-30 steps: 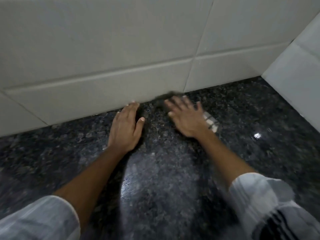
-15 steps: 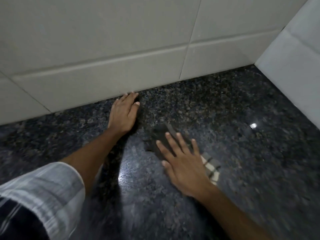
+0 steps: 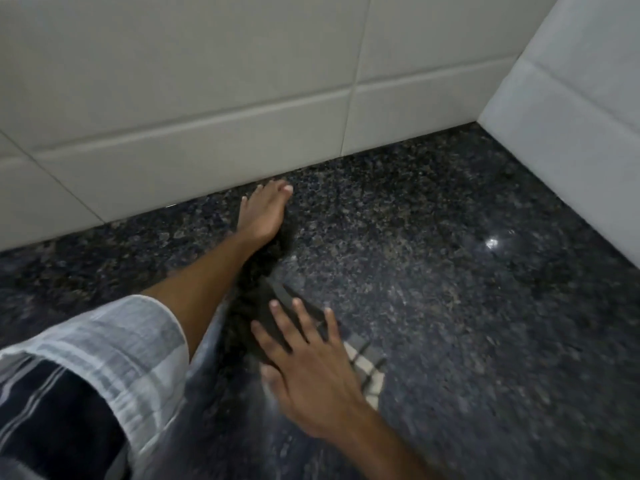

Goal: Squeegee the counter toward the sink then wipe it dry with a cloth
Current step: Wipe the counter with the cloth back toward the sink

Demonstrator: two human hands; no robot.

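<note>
Right hand presses a cloth flat on the dark counter while the left hand rests near the wall

The right hand (image 3: 311, 379) lies palm down with fingers spread on the cloth (image 3: 277, 306), whose dark part shows under the fingertips and whose pale checked part (image 3: 370, 372) sticks out beside the palm. The left hand (image 3: 263, 213) lies flat with fingers together on the speckled granite counter (image 3: 450, 306), its tips just short of the white tiled wall (image 3: 207, 98). A striped sleeve (image 3: 104, 368) covers the left forearm. A side wall (image 3: 571, 116) closes the corner at right
</note>
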